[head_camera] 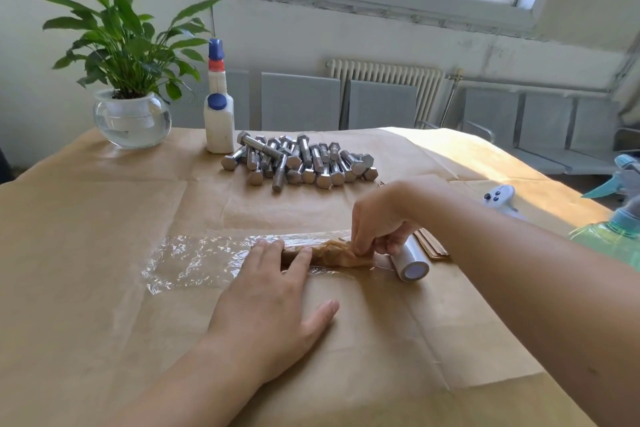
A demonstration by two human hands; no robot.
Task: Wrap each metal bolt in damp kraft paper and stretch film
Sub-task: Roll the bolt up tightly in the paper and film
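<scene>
A bolt wrapped in damp, crumpled kraft paper (332, 255) lies on a pulled-out sheet of clear stretch film (194, 262) in the middle of the table. My left hand (273, 291) lies flat with straight fingers pressing on the left end of the bundle. My right hand (381, 222) pinches the paper at the bundle's right end, its fingers curled. The stretch film roll (410, 260) lies right beside that hand, still joined to the sheet. A pile of several bare metal bolts (298, 159) sits farther back.
Kraft paper (104, 218) covers the table. A white bottle with blue caps (219, 114) and a plant in a glass bowl (131, 118) stand at the back left. A green spray bottle (616, 229), a small white device (498, 198) and cut paper pieces (433, 244) are at the right.
</scene>
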